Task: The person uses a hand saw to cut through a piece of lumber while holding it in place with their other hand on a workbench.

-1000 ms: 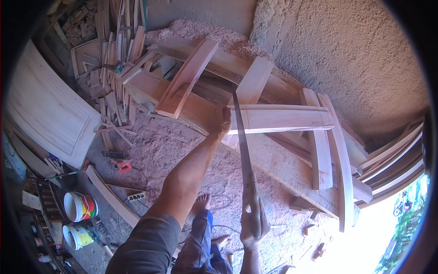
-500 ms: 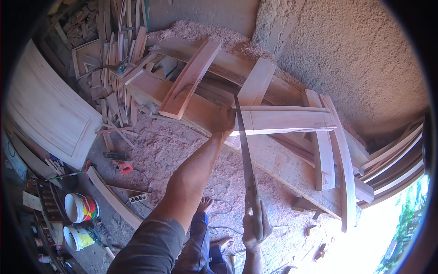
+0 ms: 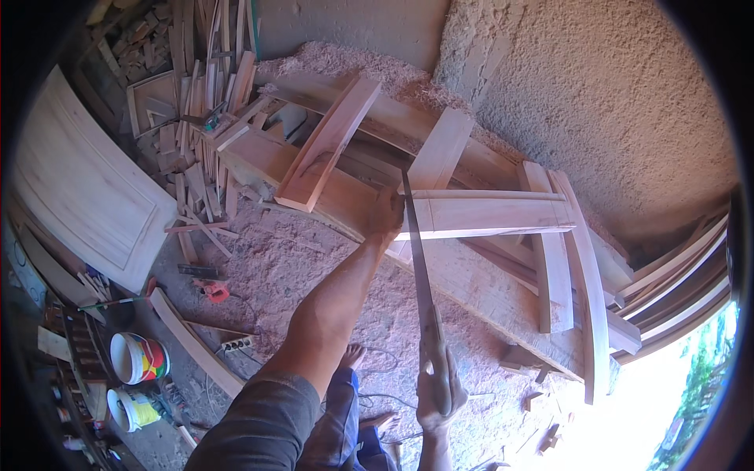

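Note:
My right hand (image 3: 441,402) is wrapped round the handle of a handsaw (image 3: 422,275). The long blade points away from me, and its edge lies against the left end of a pale wooden board (image 3: 495,213). Just left of the blade, my left hand (image 3: 385,212) grips that board's end; its fingertips are partly hidden. The board lies crosswise over a heavy plank bench (image 3: 463,286). Its right end meets a curved wooden piece (image 3: 591,298). Whether the blade has cut into the wood cannot be made out.
Other boards (image 3: 334,145) rest across the bench, with shavings (image 3: 345,63) behind it. A rough wall (image 3: 581,102) rises at the back right. On the floor at left lie a red power tool (image 3: 214,290), a power strip (image 3: 237,344) and two buckets (image 3: 129,359). A panelled door (image 3: 94,188) leans far left.
The whole scene has dropped slightly in the picture. Both hands keep their grips, and the saw has barely shifted against the board.

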Demonstrator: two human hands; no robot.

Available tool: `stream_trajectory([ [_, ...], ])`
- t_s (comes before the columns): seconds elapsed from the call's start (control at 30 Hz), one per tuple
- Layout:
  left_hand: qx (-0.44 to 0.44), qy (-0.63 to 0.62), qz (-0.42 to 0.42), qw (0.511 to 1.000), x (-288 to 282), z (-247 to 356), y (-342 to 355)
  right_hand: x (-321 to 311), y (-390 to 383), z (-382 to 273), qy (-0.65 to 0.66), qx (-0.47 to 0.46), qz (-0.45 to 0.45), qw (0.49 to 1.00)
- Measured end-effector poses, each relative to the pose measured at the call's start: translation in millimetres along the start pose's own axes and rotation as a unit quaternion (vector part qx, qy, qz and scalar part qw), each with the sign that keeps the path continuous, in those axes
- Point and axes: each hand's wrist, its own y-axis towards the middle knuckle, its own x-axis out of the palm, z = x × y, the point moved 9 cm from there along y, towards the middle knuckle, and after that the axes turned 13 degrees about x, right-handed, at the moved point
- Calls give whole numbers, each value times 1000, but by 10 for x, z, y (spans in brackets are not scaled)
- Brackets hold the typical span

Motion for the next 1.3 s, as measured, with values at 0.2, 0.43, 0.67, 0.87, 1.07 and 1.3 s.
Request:
stream_trajectory([
  [0.2,-19,4,-6,1000,30,120,-38,-3,158,-12,-15,-45,35,998],
  [0.43,-50,7,-21,999,67,-25,-60,-74,-80,40,-21,-4,-4,1000],
  [0.67,-22,36,-15,999,-48,-168,11,229,323,18,18,6,-24,1000],
  [0.87,-106,-37,3,994,170,47,-119,-215,-405,193,-10,46,-32,998],
  [1.07,-65,5,50,997,107,-89,-15,391,797,-15,40,-11,-22,999],
  [1.3,-95,8,13,995,133,79,-47,-376,-677,175,-69,-14,-3,997],
])
